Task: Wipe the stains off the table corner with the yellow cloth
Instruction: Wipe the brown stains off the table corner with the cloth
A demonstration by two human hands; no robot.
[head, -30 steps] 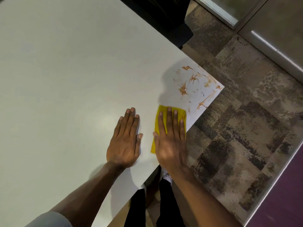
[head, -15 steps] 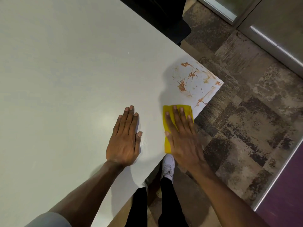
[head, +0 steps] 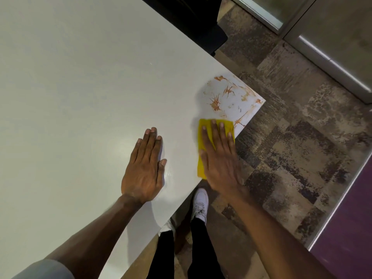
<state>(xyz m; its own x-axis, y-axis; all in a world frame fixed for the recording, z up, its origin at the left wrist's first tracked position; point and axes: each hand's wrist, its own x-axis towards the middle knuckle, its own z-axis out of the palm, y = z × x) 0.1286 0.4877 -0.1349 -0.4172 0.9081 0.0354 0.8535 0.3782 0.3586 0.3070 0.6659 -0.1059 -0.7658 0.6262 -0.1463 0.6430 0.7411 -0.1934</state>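
The right hand [head: 220, 158] lies flat on the yellow cloth [head: 203, 135], palm down. Its grip is not closed around anything: the fingers [head: 215, 131] are stretched out straight and press the cloth onto the worktop [head: 80, 87]. The fingertips reach almost to the far edge of the cloth, and the heel of the hand hangs past the near edge of the worktop.

The cloth is folded into a rectangle and sits along the near edge of the worktop, just before the corner. Its far edge touches the first of the stains [head: 227, 93]. These orange-brown streaks and smears spread over the corner, from the cloth to the very tip, and some run along the edge.

The left hand [head: 144, 168] rests flat on the bare white surface, a little apart from the cloth. Its grip is also apart, with the fingers straight and close together, holding nothing.

Below the worktop edge a white shoe [head: 200, 202] and black trousers [head: 198, 248] stand on the patchy brown carpet [head: 291, 158]. A dark chair [head: 197, 23] stands behind the far edge.
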